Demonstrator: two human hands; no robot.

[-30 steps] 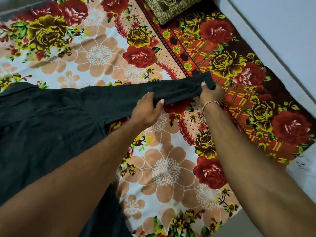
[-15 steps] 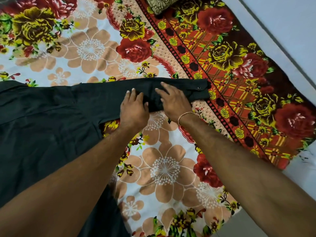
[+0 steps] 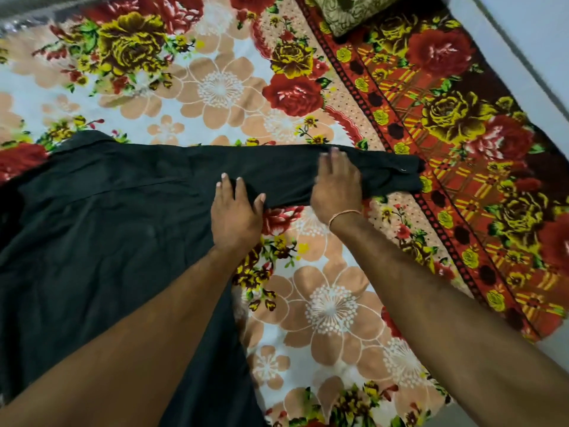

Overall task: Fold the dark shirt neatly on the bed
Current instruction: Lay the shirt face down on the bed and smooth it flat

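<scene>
Head view: no brand, label or readable writing shows on anything. The dark shirt [image 3: 101,229] lies flat on the flowered bedsheet [image 3: 332,306], its body to the left of both hands and one sleeve [image 3: 378,174] stretched out to the right, ending in a cuff with a small button beyond the right fingertips. The left hand [image 3: 235,214] rests palm down where the sleeve meets the body — fingers slightly spread, thumb out over the sleeve's near edge, gripping nothing. The right hand [image 3: 337,186] lies flat on the sleeve just beside it, fingers close together and blurred at the tips; a thin band [image 3: 343,214] circles its wrist. Both forearms reach in from the bottom edge. A patterned pillow [image 3: 351,12] sits far beyond the fingertips.
</scene>
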